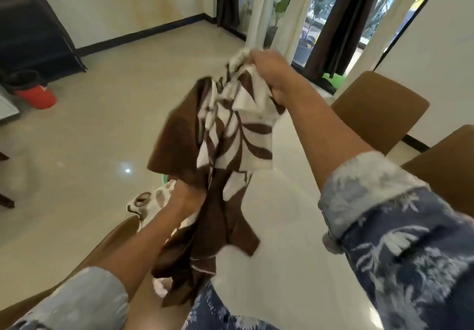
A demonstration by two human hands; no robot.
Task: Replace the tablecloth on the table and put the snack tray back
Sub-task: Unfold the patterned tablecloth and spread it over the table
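The tablecloth, brown with a white leaf pattern, hangs bunched in the air, held at two places and touching nothing else that can be seen. The right hand is at the top of the tablecloth, its grip clamped on a gathered wad of the fabric, fingers curled round it. The left hand is at the lower left of the tablecloth, mostly buried in the folds; its grip looks closed on the brown part, though the fingers themselves are hidden. A pale patterned piece of fabric sticks out just left of that hand; whether it belongs to the tablecloth cannot be told.

Below and to the right of the tablecloth lies the white, glossy surface, bare where it shows. A rolled blue printed sleeve covers the right forearm, right of the tablecloth. Two brown chairs stand further right of the tablecloth, at the far side of the surface, and a third brown chair is just below and left of it. Well to the left of the tablecloth a red bucket sits on the pale tiled floor. Beyond the tablecloth hang cream and dark curtains before a window.
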